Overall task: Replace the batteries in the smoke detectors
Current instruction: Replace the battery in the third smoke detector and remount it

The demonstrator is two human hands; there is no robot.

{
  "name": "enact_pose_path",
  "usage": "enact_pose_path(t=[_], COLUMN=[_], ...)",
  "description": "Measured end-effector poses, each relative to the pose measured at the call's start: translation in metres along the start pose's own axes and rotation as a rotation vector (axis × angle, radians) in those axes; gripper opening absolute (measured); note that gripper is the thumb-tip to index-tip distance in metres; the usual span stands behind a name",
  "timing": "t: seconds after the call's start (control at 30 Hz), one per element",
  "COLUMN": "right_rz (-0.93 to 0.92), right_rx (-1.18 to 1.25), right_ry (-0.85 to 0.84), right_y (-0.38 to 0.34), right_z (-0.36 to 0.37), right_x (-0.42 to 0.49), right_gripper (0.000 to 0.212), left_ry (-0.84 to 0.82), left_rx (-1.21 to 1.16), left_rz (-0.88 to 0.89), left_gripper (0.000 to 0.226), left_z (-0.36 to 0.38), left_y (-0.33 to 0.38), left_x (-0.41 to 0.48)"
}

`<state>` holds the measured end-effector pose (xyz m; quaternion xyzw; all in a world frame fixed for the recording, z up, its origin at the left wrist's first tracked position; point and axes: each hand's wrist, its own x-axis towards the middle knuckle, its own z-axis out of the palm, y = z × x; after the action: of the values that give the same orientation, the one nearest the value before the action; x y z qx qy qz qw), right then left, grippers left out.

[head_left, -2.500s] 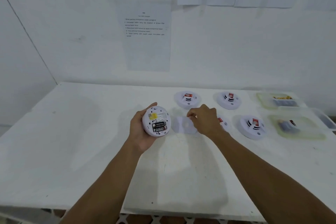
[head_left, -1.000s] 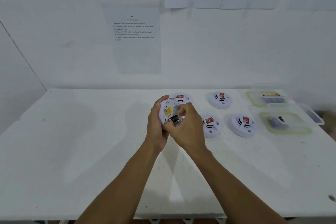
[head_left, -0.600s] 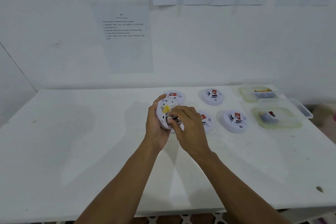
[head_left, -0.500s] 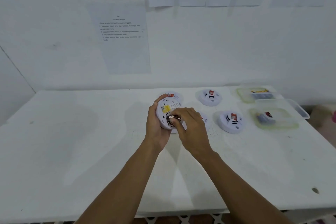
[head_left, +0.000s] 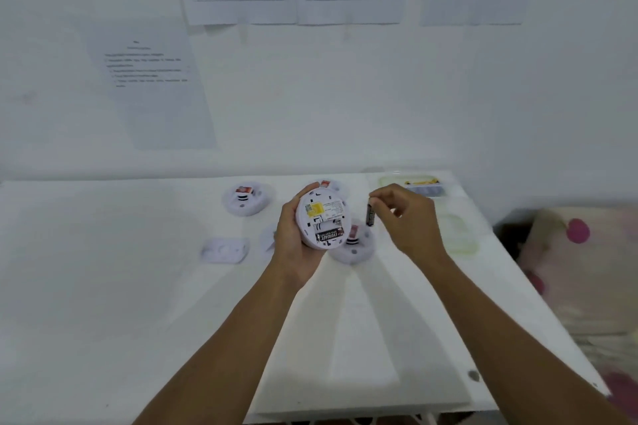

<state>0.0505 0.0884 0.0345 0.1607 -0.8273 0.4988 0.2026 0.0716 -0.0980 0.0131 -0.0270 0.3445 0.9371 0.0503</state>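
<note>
The work looks to be in its early part. The smoke detector (head_left: 321, 214), held above the tabletop (head_left: 103, 286) just left of frame centre, shows its back with the compartment uncovered. The upper slot is bare and a seated battery (head_left: 329, 236) fills the lower one. That cell has yet to come out, fresh ones have yet to go in, and the cover plate (head_left: 224, 248), lying at centre left, has yet to go back on. At least three other detectors (head_left: 247, 200) rest on the tabletop around the held one, and nothing about them shows they have been opened. The left grip (head_left: 293, 241) is clasped round the detector's rim, one digit hooked over the top edge. The right grip (head_left: 407, 217), just right of the detector and clear of it, pinches a loose battery (head_left: 370, 219) upright at its top end, the remaining fingers curled. Two plastic tubs (head_left: 462, 245) sit toward the right edge of the tabletop; the farther one holds what seem to be batteries.
</note>
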Motion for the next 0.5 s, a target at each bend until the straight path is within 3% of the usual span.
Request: enact_pose_path(t=[0.1, 0.23, 0.37, 0.5], right_rz=[0.074, 0.182, 0.282, 0.313], right_rx=[-0.117, -0.37, -0.517, -0.544], right_ry=[-0.059, -0.183, -0.359, -0.414], right_y=[0.035, 0.081, 0.103, 0.11], right_z=[-0.047, -0.091, -0.103, -0.097], right_x=[0.021, 0.048, 0.06, 0.063], right_gripper=[0.007, 0.01, 0.01, 0.013], left_ry=[-0.01, 0.002, 0.028, 0.046], left_rx=[0.003, -0.012, -0.028, -0.014], left_rz=[-0.006, -0.014, -0.029, -0.018], left_gripper=[0.039, 0.027, 0.033, 0.034], left_z=[0.021, 0.043, 0.053, 0.059], left_y=[-0.027, -0.054, -0.072, -0.079], left_x=[0.013, 0.024, 0.031, 0.035])
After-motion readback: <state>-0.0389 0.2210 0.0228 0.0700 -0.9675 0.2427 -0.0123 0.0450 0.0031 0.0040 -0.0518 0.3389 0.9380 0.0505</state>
